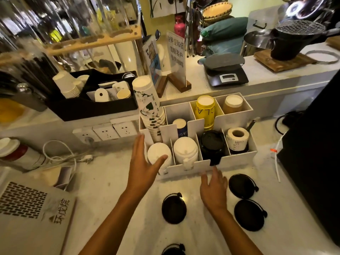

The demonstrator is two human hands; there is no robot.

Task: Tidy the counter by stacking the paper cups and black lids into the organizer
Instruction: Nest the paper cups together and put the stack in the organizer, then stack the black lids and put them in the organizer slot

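A white compartment organizer (237, 160) stands on the counter. It holds stacks of paper cups: a tall leaf-printed stack (150, 105) at its left, a yellow stack (205, 111), a brown stack (233, 104) and white stacks (185, 150). A stack of black lids (211, 142) fills one front compartment. Loose black lids lie on the counter: one (173, 208) between my arms, two (242, 185) (249, 215) at the right, one (173, 250) at the bottom edge. My left hand (143, 168) is spread open beside the front-left white cup stack (158, 154). My right hand (214, 188) hovers open, empty, before the organizer.
A black tray (88, 105) with more cups sits on the raised ledge at the back left. A scale (227, 76), sign stands (175, 57) and a label roll (237, 138) are nearby. A menu board (33, 214) lies at the left, cables (60, 155) by the sockets, a dark machine (316, 153) at the right.
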